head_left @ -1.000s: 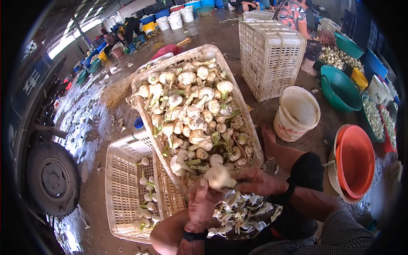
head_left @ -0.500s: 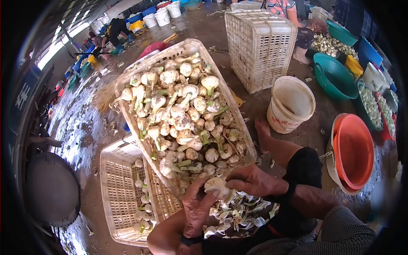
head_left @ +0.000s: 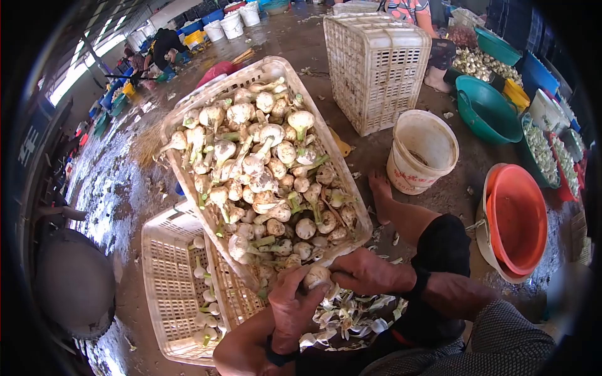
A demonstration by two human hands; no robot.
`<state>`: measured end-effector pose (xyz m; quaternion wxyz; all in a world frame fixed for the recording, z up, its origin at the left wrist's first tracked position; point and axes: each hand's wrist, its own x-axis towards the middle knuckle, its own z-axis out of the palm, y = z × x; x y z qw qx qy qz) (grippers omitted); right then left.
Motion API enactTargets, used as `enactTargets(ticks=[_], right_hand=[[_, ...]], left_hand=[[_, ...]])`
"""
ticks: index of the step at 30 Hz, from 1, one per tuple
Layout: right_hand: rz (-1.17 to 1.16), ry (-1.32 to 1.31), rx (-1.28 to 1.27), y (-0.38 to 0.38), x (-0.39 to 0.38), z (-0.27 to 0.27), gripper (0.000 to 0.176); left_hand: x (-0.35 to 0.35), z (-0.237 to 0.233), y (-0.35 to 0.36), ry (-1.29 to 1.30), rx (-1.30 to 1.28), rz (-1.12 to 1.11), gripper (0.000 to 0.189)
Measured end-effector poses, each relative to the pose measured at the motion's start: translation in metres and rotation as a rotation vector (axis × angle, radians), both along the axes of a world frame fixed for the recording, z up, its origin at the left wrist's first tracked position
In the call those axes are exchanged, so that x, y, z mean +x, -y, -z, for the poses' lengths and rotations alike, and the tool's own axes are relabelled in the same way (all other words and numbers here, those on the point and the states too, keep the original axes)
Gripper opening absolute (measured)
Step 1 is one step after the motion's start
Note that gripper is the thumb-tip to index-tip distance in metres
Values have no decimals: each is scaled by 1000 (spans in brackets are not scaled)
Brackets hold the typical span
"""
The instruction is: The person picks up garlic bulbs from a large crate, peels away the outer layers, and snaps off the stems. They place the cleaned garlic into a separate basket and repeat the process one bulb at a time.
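My left hand [head_left: 293, 302] is closed around a garlic bulb [head_left: 317, 276] with a pale, partly bared surface. Against the bulb's right side press the bent fingers of my right hand [head_left: 371, 272]; what lies under the fingertips is hidden. Just beyond both hands, a tilted plastic crate [head_left: 351, 249] is heaped with soil-stained garlic bulbs [head_left: 260, 164] on short green stalks. Loose garlic skins [head_left: 351, 316] lie in a pile below my hands. To the left, a second crate [head_left: 164, 285] holds several cleaner, whiter garlic bulbs [head_left: 210, 308].
A dirty white bucket [head_left: 421, 156] and nested red basin [head_left: 517, 219] stand to the right. Behind the bucket is an upright crate [head_left: 379, 75], near a seated person. Green tubs [head_left: 489, 109] line the right side. A round dark stool-like object [head_left: 75, 282] is at far left.
The view has shifted slightly, so most things sit a little further left. The bulb has turned in my left hand, and my right fingers have shifted along its side.
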<state>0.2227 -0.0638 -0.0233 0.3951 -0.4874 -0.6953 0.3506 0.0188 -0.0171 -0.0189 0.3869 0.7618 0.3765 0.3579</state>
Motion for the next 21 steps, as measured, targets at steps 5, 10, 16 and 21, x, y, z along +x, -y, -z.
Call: enactTargets(ticks=[5, 10, 16, 21], right_hand=[[142, 122, 109, 3, -13, 6, 13], [167, 185, 134, 1, -15, 8, 11], [220, 247, 112, 2, -14, 16, 11], [249, 200, 37, 0, -4, 14, 14]], left_hand=[[2, 7, 2, 61, 18, -4, 44], [2, 11, 3, 63, 18, -19, 44], [2, 15, 3, 85, -64, 1, 45], [1, 7, 3, 69, -140, 10, 45]])
